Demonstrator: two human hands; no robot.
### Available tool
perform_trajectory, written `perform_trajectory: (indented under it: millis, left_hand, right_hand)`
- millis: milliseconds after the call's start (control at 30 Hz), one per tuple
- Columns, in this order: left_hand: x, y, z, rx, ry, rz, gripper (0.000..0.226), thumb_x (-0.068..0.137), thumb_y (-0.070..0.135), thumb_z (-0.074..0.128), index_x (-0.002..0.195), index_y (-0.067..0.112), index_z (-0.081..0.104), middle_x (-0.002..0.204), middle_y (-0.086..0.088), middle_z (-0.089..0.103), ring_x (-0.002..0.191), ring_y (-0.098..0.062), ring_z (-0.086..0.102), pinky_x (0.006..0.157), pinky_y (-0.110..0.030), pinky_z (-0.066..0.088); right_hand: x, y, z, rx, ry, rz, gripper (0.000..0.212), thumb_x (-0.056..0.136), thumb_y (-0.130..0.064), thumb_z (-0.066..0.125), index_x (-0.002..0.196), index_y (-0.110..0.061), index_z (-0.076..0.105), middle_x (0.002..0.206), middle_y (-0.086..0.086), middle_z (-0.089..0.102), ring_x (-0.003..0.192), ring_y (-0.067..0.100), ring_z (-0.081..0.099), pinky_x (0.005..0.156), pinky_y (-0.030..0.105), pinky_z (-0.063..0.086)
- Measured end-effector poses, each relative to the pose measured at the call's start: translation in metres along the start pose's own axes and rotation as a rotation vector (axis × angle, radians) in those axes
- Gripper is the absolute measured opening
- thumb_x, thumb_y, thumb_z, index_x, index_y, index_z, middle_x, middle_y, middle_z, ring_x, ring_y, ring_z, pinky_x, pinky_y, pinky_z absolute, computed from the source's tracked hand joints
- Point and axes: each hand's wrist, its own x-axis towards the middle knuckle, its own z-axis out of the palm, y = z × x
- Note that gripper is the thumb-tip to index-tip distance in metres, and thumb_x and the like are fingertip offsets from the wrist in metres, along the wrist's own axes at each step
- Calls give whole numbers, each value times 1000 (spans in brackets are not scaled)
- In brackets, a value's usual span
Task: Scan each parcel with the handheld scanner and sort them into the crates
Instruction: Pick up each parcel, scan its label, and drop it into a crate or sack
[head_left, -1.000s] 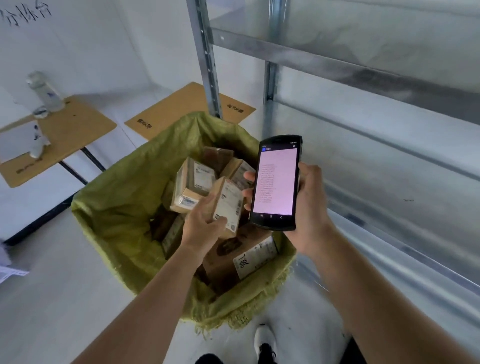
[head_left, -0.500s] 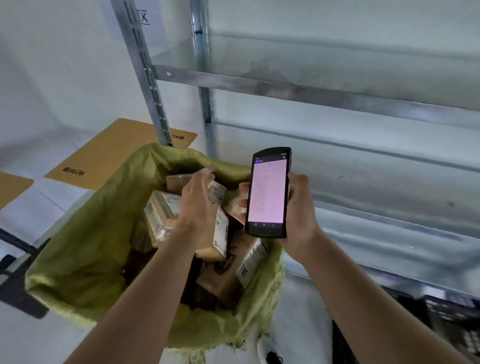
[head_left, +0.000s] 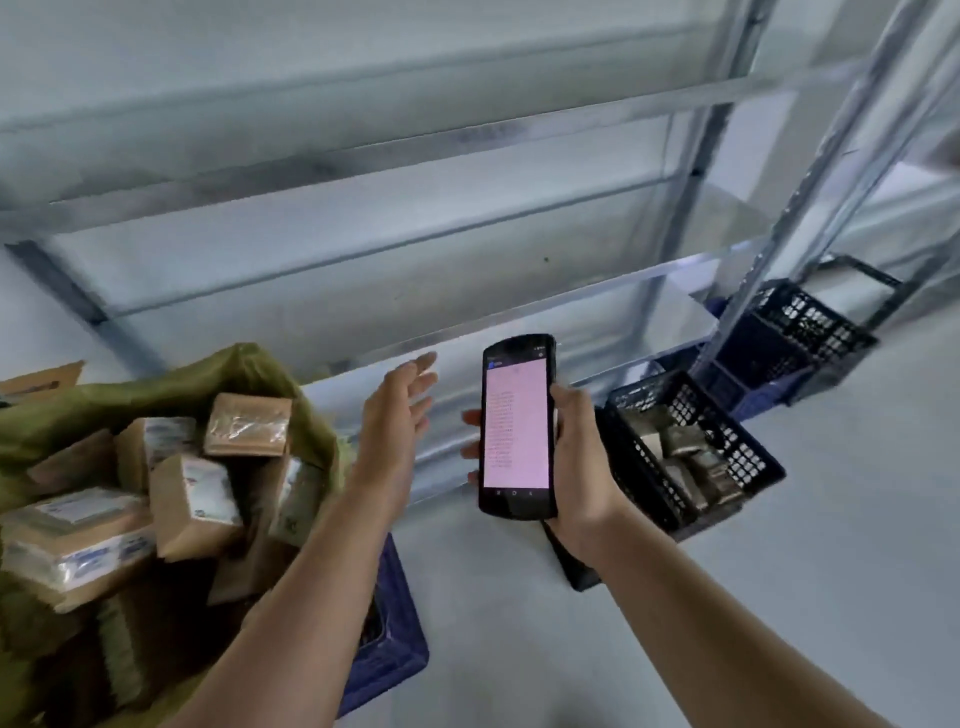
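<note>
My right hand (head_left: 582, 457) grips a black handheld scanner (head_left: 517, 426) upright, its pink screen facing me. Just left of the scanner, my left hand (head_left: 400, 410) hangs in the air with fingers spread and nothing in it. A green woven sack (head_left: 156, 387) at lower left is full of several brown cardboard parcels (head_left: 192, 499) with white labels. To the right of the scanner, a black plastic crate (head_left: 691, 452) on the floor holds several parcels. Behind it stand a blue crate (head_left: 753, 358) and another black crate (head_left: 810, 327).
A grey metal shelving rack (head_left: 415, 260) runs across the back, with its low shelf just behind my hands. Part of a blue crate (head_left: 395, 639) shows under my left forearm beside the sack. Pale floor (head_left: 779, 597) lies to the right.
My left hand held a parcel over the sack; now it is empty and raised to the right of the sack. The view has swung right, showing the crates.
</note>
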Motion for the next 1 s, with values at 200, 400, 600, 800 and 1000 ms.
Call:
perform_trajectory:
  millis: [200, 400, 600, 800, 1000]
  left_hand:
    - [-25, -37, 175, 95, -222, -93, 38, 109, 42, 39, 127, 32, 71, 133, 0, 69, 128, -24, 61, 118, -47, 42]
    - [-51, -75, 340, 124, -323, -199, 46, 86, 54, 45, 118, 33, 71, 132, -3, 69, 127, -24, 62, 104, -38, 46]
    - [-44, -100, 452, 176, -391, -265, 56, 86, 54, 48, 130, 28, 70, 135, -4, 68, 128, -25, 61, 117, -47, 44]
    - [34, -131, 540, 177, -388, -292, 54, 94, 52, 44, 136, 27, 66, 140, -5, 65, 130, -25, 59, 117, -46, 43]
    - [145, -196, 629, 155, -314, -452, 43, 108, 39, 39, 139, 25, 64, 140, -5, 63, 135, -28, 56, 119, -47, 40]
  right_hand:
    - [-28, -28, -164, 34, 183, 6, 64, 108, -49, 24, 127, -7, 69, 106, 13, 79, 85, 29, 73, 72, 34, 59]
    - [-42, -53, -326, 34, 294, 55, 74, 100, -57, 31, 128, 1, 67, 116, 29, 73, 87, 31, 67, 65, 28, 56]
    - [-25, -87, -447, 17, 365, 69, 64, 109, -44, 21, 125, -6, 70, 110, 17, 79, 82, 27, 71, 66, 31, 58]
    - [57, -118, -524, -8, 433, 113, 63, 108, -44, 24, 125, -4, 69, 114, 20, 77, 84, 31, 70, 80, 46, 55]
    - [172, -143, -602, -34, 422, 236, 65, 108, -44, 23, 122, -2, 70, 101, 19, 79, 68, 23, 68, 60, 28, 54]
